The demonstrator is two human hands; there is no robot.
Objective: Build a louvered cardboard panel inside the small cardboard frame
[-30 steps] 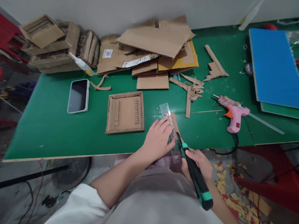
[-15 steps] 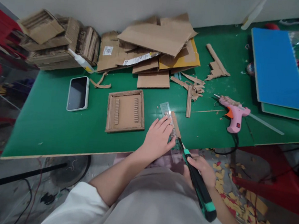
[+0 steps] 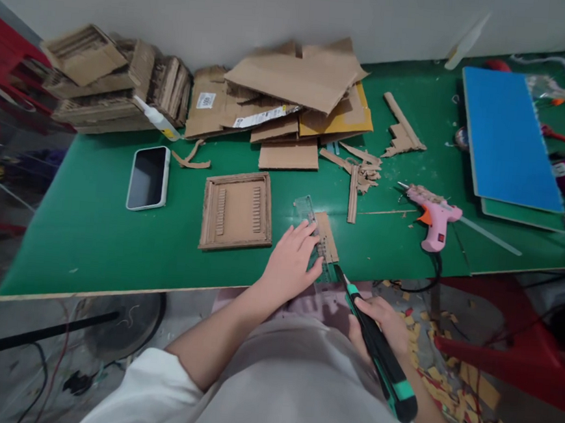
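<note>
My left hand [image 3: 294,258] lies with its fingers stretched out over a clear plastic ruler [image 3: 305,205], pressing it to the table. A narrow strip of cardboard [image 3: 328,236] sticks out along the ruler's right side, partly under it. In my right hand [image 3: 385,324] is a black and green utility knife [image 3: 375,339]. Its blade points up and left, close to the strip's lower end, by the table's front edge. Left of my left hand sits a shallow square cardboard tray [image 3: 235,243] with two ridged strips inside.
The green table [image 3: 98,249] bears a phone [image 3: 148,178], a glue bottle [image 3: 157,119], stacked cardboard pieces [image 3: 293,75], scraps [image 3: 366,176], a pink glue gun [image 3: 439,220] with its cord over the edge, and a blue board [image 3: 513,138]. A red stool [image 3: 506,346] stands below right.
The knife blade has drawn back from the cardboard strip, slightly down and right. My left hand and the ruler have shifted slightly left and down. The view has moved a little.
</note>
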